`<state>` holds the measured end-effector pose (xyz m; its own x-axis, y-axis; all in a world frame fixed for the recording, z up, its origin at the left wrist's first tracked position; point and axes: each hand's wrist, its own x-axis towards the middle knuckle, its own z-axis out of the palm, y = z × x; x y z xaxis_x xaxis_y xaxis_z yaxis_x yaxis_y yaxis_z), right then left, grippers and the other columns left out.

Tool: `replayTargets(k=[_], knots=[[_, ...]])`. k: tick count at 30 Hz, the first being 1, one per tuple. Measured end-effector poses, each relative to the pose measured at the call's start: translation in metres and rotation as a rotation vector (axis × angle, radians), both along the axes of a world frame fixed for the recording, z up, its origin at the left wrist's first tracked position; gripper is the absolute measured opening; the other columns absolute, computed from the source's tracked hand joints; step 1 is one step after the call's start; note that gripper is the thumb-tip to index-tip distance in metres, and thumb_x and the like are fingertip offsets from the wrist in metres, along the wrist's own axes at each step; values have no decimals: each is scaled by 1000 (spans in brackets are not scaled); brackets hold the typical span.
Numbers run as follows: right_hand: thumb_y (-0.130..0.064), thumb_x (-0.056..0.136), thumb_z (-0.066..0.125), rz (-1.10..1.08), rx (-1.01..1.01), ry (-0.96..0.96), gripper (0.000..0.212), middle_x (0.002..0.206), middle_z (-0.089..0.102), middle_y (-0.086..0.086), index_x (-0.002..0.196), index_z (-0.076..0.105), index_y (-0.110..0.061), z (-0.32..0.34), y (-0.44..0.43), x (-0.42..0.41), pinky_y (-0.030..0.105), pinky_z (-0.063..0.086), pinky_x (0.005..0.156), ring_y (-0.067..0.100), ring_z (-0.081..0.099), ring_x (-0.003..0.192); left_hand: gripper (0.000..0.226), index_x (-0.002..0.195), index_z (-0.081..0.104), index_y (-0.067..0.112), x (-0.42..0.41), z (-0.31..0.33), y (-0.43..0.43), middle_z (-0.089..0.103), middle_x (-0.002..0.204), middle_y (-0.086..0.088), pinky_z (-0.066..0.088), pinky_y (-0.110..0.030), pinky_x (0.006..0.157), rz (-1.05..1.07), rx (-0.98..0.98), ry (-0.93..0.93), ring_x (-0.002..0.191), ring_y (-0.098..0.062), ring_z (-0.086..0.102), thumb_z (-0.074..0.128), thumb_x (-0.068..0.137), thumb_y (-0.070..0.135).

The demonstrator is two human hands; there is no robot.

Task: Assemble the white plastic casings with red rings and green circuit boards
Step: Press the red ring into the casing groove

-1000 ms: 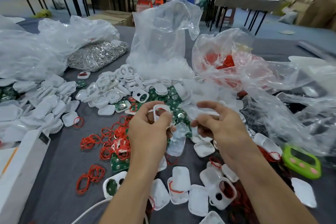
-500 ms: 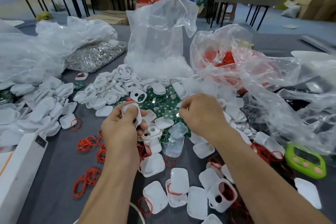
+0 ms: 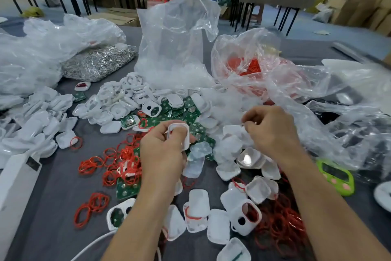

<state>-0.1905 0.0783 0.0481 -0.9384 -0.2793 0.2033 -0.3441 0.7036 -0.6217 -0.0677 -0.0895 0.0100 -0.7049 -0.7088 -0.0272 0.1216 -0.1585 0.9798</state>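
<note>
Right now your left hand (image 3: 165, 155) grips a white casing (image 3: 178, 133) between thumb and curled fingers, holding it above the grey table (image 3: 53, 207), over the near edge of the pile of green circuit boards (image 3: 186, 110). The casing's open frame faces you. Your right hand (image 3: 273, 135) hovers to the right of the casing, apart from it, with fingers curled and fingertips drawn together; whether they pinch anything is too small to tell. Loose red rings (image 3: 118, 159) lie scattered on the table just left of your left hand, some draped over a board. White shells (image 3: 198, 203) lie between your forearms, several with a red ring in or on them, and a larger heap of white parts (image 3: 38, 116) sits at the far left. A clear plastic bag (image 3: 177, 44) stands behind the boards, and a second bag (image 3: 249, 66) with red contents lies to its right. A green timer (image 3: 336, 176) rests on the table to the right of your right forearm.
</note>
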Motion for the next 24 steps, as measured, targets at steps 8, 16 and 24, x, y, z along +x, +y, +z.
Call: replayTargets(k=[8,16,24], knots=[[-2,94,58,-59,220,-141,32,88,76,-6,89,79,-26,24,81,-18,20,58,66,15,73,78,23,89,71,35,-6,-10,48,76,77,-6,38,-24,35,-290,-127,-89,36,-19,51,63,99,16],[-7,92,60,98,587,-39,27,113,72,1,112,74,-18,3,75,-38,27,50,76,20,63,90,22,89,75,30,-7,-12,45,75,77,-7,39,-25,37,-266,-95,-129,37,-20,48,63,101,16],[9,93,52,-276,296,-62,33,89,71,10,89,76,-12,37,109,-74,30,55,72,30,63,87,23,86,74,30,-10,-13,46,75,78,-7,37,-28,42,-280,-104,-140,38,-20,48,62,101,17]])
